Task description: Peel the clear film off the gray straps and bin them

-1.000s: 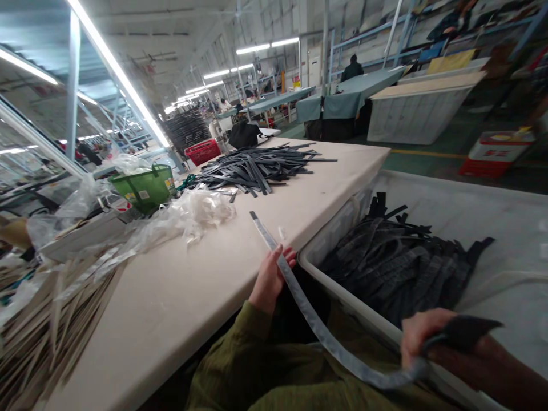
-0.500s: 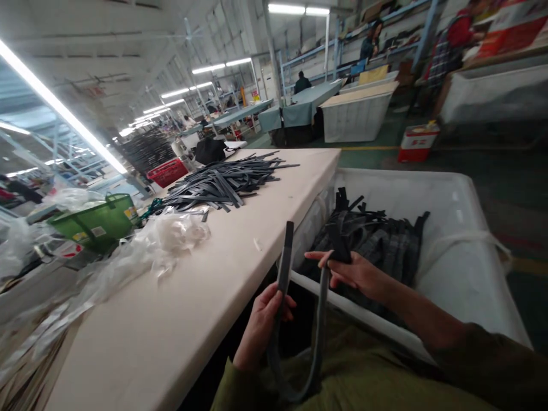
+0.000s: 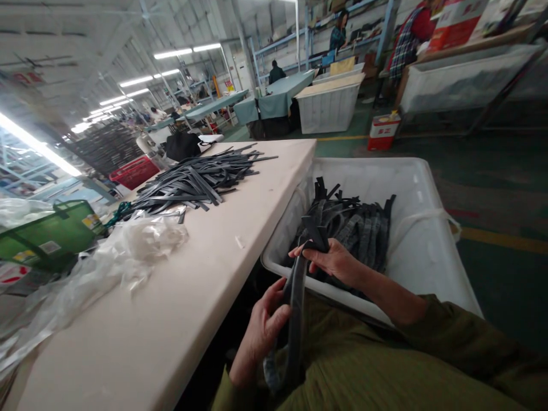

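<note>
A long dark grey fabric strap hangs doubled in front of my body, its loop dropping toward my lap. My right hand pinches the strap's upper part, where the dark ends come together over the bin's near rim. To the left of the loop, my left hand has its thumb and fingers apart, the fingertips at the strap's edge. Many similar dark straps lie heaped in the white plastic bin. Another pile of grey straps spreads over the pale table.
Crumpled clear plastic and a green bag are at the table's left side. A red crate and a black bag stand behind the pile. A red-and-white can sits on the floor. Several people work farther back.
The upright strap end at my left hand has moved over to my right hand, so the loop has closed up. My left hand's fingers have loosened. The view has turned slightly right.
</note>
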The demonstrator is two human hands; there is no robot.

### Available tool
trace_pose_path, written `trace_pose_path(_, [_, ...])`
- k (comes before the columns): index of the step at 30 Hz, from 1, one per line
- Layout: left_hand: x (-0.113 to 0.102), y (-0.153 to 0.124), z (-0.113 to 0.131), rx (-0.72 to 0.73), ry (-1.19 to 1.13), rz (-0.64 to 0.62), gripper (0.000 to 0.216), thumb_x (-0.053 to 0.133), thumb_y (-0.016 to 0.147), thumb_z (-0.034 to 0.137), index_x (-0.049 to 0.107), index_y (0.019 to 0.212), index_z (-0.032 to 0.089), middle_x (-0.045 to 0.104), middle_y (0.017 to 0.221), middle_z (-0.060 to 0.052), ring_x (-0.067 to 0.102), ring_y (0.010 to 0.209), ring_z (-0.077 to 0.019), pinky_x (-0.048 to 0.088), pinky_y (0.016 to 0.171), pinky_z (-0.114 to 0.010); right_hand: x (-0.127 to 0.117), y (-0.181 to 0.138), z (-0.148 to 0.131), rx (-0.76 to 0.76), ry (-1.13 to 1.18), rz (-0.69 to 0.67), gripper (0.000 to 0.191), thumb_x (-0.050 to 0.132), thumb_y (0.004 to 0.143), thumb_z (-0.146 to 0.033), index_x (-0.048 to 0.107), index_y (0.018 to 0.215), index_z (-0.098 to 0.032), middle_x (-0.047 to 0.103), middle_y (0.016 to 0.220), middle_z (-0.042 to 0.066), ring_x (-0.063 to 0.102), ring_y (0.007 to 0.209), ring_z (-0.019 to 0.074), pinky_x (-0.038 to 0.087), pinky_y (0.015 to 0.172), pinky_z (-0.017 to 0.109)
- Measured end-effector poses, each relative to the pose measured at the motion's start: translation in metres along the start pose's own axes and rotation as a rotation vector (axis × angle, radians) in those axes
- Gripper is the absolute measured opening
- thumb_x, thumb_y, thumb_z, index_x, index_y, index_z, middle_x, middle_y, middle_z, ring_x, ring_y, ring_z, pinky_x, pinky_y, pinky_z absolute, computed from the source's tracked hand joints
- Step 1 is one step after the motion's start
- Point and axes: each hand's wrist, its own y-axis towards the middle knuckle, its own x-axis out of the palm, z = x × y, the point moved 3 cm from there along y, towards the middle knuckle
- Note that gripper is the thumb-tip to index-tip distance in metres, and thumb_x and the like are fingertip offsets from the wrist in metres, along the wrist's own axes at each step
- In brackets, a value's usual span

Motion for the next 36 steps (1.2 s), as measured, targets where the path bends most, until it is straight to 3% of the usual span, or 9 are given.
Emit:
trace_pose_path(5, [0.016,0.018,0.007,-0.024,0.099,0.054,0.042,0.074,0.076,0.054,0.078,0.094,0.016,0.07,0.079,-0.004,0.058,0.075,-0.0191,0.044,0.072,-0.027,0.011,-0.008,-0.01,-0.058,-0.087,-0.011,0.038,0.068,0.085,-0.052,0.081,0.093,-0.017,0.072,0.072,0.001,0.053,0.051,0.0096,0.042,0.047,0.021])
trace_pose_path(12, [0.02,0.002,-0.05,-0.1,0.141,0.076,0.028,0.074,0.076,0.045,0.077,0.08,0.017,0.068,0.073,-0.003,0.055,0.071,-0.0184,0.043,0.069,-0.028,-0.031,-0.015,-0.017,-0.146,-0.104,0.121,0.03,0.069,0.087,-0.047,0.079,0.088,-0.019,0.078,0.092,0.006,0.056,0.054,0.0105,0.045,0.048,0.022])
trace_pose_path(17, [0.021,0.004,-0.058,-0.04,0.256,0.099,0.021,0.07,0.08,0.039,0.077,0.083,0.02,0.071,0.081,-0.005,0.06,0.081,-0.0222,0.046,0.078,-0.031,-0.06,-0.013,-0.046,-0.243,-0.216,0.254,0.031,0.071,0.084,-0.05,0.078,0.084,-0.019,0.078,0.092,0.006,0.057,0.051,0.0115,0.047,0.045,0.024])
trace_pose_path(20, [0.018,0.011,-0.051,0.027,0.217,0.144,0.029,0.07,0.081,0.04,0.075,0.103,0.021,0.073,0.101,-0.007,0.063,0.097,-0.0256,0.047,0.09,-0.034,-0.071,-0.005,-0.069,-0.311,-0.347,0.378,0.034,0.069,0.085,-0.051,0.078,0.084,-0.018,0.078,0.089,0.006,0.058,0.051,0.0121,0.049,0.045,0.025])
trace_pose_path(23, [0.008,0.009,-0.058,-0.016,0.15,0.219,0.044,0.07,0.081,0.042,0.067,0.12,0.022,0.07,0.122,-0.011,0.063,0.11,-0.0275,0.047,0.097,-0.038,-0.092,0.01,-0.09,-0.412,-0.502,0.506,0.035,0.067,0.087,-0.051,0.079,0.087,-0.018,0.078,0.089,0.006,0.062,0.056,0.0142,0.051,0.049,0.026])
trace_pose_path(26, [-0.006,0.004,-0.078,-0.085,0.112,0.286,0.051,0.073,0.078,0.044,0.065,0.123,0.022,0.068,0.127,-0.013,0.065,0.109,-0.0278,0.049,0.096,-0.04,-0.12,0.036,-0.101,-0.503,-0.663,0.593,0.037,0.065,0.089,-0.051,0.078,0.092,-0.017,0.077,0.093,0.006,0.065,0.061,0.0154,0.053,0.052,0.026])
trace_pose_path(31, [-0.022,0.001,-0.103,-0.09,0.122,0.359,0.053,0.074,0.076,0.048,0.067,0.122,0.022,0.069,0.125,-0.012,0.066,0.111,-0.0285,0.049,0.097,-0.039,-0.16,0.098,-0.077,-0.32,-0.847,0.591,0.042,0.062,0.092,-0.048,0.073,0.113,-0.014,0.076,0.103,0.007,0.069,0.067,0.0174,0.057,0.062,0.029])
trace_pose_path(33, [-0.028,0.003,-0.108,-0.102,0.151,0.364,0.055,0.074,0.073,0.051,0.068,0.12,0.022,0.069,0.126,-0.011,0.066,0.112,-0.0295,0.051,0.097,-0.039,-0.165,0.116,-0.052,-0.239,-0.892,0.555,0.043,0.065,0.09,-0.048,0.072,0.113,-0.013,0.076,0.095,0.007,0.069,0.062,0.0179,0.057,0.065,0.032])
trace_pose_path(36, [-0.036,0.004,-0.115,-0.11,0.202,0.372,0.06,0.072,0.071,0.055,0.068,0.12,0.02,0.07,0.125,-0.011,0.065,0.115,-0.0314,0.053,0.096,-0.04,-0.159,0.129,-0.005,-0.143,-0.951,0.516,0.039,0.062,0.095,-0.045,0.067,0.119,-0.014,0.074,0.103,0.008,0.071,0.078,0.0203,0.058,0.076,0.037])
